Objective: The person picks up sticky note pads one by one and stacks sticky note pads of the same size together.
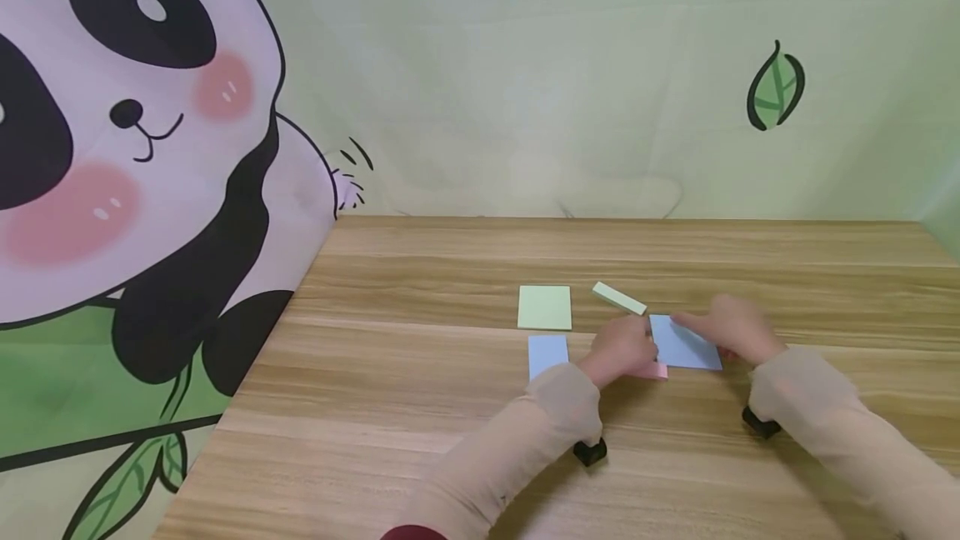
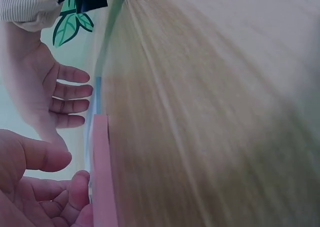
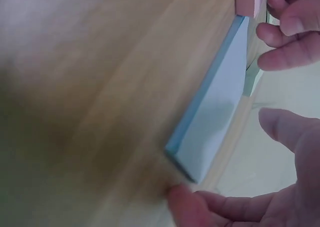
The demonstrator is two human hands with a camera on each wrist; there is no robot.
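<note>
On the wooden table (image 1: 450,407) lies a large blue sticky-note pad (image 1: 686,346), with a pink pad (image 1: 654,370) tucked at its near left corner. My left hand (image 1: 633,350) sits over the pink pad (image 2: 100,172), curled fingers (image 2: 79,187) against its edge. My right hand (image 1: 708,326) hovers over the blue pad (image 3: 215,112) with its fingers (image 2: 72,92) straight and spread. Its thumb (image 3: 182,202) is at the pad's corner. Both sleeves are beige.
A light green pad (image 1: 543,307) and a smaller blue pad (image 1: 547,354) lie left of my hands. A narrow green pad (image 1: 619,298) lies tilted just behind them. A panda-print curtain (image 1: 135,190) hangs along the table's left edge, with a pale green backdrop behind.
</note>
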